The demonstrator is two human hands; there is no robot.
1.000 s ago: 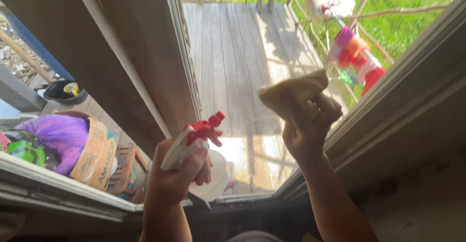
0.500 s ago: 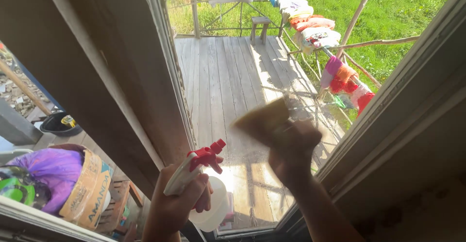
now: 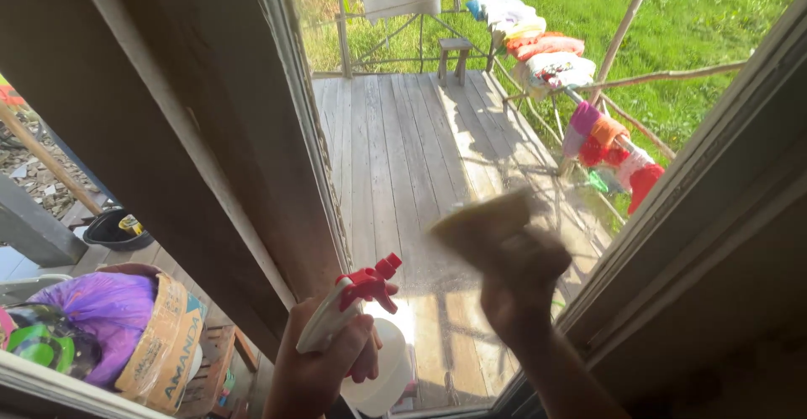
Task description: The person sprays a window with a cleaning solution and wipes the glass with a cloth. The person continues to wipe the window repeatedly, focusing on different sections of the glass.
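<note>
A tan cloth (image 3: 481, 221), blurred, is clutched in the right hand (image 3: 514, 289) against the window glass (image 3: 403, 158). The left hand (image 3: 324, 360) grips a spray bottle (image 3: 361, 335) below. Outside lie a sunlit wooden deck (image 3: 387, 125) and grass (image 3: 698, 15).

Plank deck (image 3: 403, 158) — wooden stool (image 3: 455, 53), seemingly.

bright sun outside | glare on deck (image 3: 403, 158) | cloth (image 3: 481, 224) motion-blurred
</note>
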